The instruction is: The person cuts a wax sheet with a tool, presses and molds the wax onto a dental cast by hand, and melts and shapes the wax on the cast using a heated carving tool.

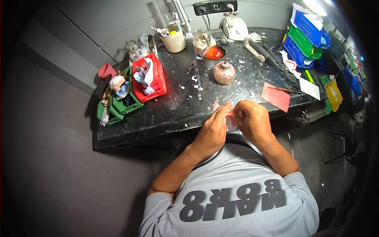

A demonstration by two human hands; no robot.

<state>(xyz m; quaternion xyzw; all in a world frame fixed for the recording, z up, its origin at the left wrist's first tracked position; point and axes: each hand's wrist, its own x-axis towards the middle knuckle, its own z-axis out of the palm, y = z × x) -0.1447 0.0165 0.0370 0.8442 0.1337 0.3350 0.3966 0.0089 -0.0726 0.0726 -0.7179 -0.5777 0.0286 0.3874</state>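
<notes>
At the front edge of the black workbench [181, 114], my two hands meet over a small pink and white piece [231, 124]. My left hand [213, 128] has its fingers stretched up and pressed together against the piece's left side. Curled fingers of my right hand [253, 121] grip it from the right. Most of the piece is hidden by the hands, so its exact kind cannot be made out. Beyond them stands a round, pink-stained spirit lamp [224, 74]. Right of my right hand lie a pink wax sheet [274, 97] and a thin brown-handled tool [285, 90].
Left are a red bin [162, 85] and green bins [134, 106]. Behind stand a tool basket [174, 42], a glowing orange-red dish [219, 56] and a white device [235, 28]. Stacked blue and green bins [302, 37], a bench brush [276, 61] and white card [309, 89] are right.
</notes>
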